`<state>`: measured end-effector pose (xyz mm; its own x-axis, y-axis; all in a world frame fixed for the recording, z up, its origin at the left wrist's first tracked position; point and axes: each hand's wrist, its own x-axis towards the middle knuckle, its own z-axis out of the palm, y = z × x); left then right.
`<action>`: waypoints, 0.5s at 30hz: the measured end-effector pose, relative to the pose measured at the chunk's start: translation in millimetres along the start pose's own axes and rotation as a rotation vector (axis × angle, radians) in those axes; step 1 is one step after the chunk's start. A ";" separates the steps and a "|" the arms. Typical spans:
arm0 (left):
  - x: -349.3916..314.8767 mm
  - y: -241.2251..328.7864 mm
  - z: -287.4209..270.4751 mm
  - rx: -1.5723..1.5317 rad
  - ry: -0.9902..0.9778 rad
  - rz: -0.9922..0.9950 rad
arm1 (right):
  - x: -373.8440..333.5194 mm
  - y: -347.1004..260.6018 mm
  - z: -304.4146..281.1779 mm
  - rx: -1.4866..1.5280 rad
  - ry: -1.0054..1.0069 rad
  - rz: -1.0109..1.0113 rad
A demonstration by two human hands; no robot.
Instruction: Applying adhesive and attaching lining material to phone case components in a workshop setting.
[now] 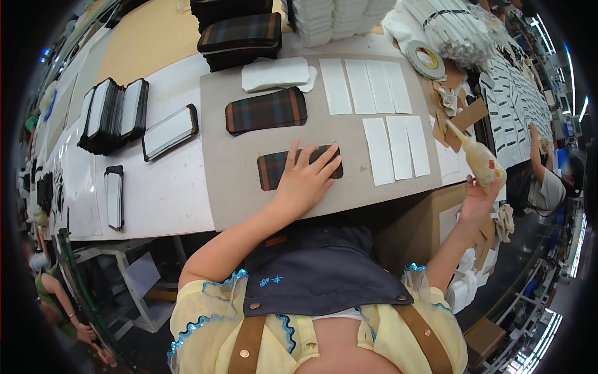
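My left hand [302, 187] lies with fingers spread on a small dark plaid fabric piece [270, 169], whose middle it covers. Both rest on a grey board [233, 199] at the table's near side. Off to the right, my right hand [478, 209] is wrapped around a squeeze bottle [483, 163] with a long thin nozzle pointing up and left, filled with something pale yellow. Just beyond my left hand sits a thicker plaid piece [266, 111], with white pads [274, 75] behind it. White strips [375, 149] are laid in two rows on the board's right side.
Stacked plaid pieces [240, 34] and a tall white pile [339, 22] stand at the back. Dark-edged white pieces [112, 115] fill the left. A tape roll [426, 59], bundled white strips [458, 31] and cardboard scraps [468, 118] crowd the right. Another person [548, 187] works farther right.
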<state>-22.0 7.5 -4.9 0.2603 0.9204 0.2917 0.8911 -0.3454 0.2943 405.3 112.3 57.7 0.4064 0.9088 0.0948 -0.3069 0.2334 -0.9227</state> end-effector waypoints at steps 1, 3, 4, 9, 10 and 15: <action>-1.6 -3.3 -2.6 -0.001 0.002 0.001 | -10.5 1.7 12.6 -0.001 -0.001 -0.003; -5.4 -11.6 -13.3 -0.078 0.025 -0.055 | -39.5 9.9 43.9 -0.216 -0.180 -0.144; -6.3 -18.4 -19.0 -0.082 0.028 -0.053 | -55.1 13.3 57.7 -0.219 -0.179 -0.148; -14.6 -70.0 -48.0 -0.020 0.205 -0.208 | -115.6 37.0 107.5 -0.161 -0.365 0.001; -14.9 -78.0 -52.4 0.005 0.236 -0.237 | -123.2 41.3 113.1 -0.161 -0.366 0.001; -14.6 -110.8 -64.9 -0.116 0.473 -0.335 | -144.0 56.3 121.7 -0.209 -0.353 0.094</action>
<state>-148.6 20.5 17.4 -0.2464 0.8101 0.5320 0.8427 -0.0920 0.5305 224.7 36.7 37.6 0.0536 0.9940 0.0953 -0.1331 0.1017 -0.9859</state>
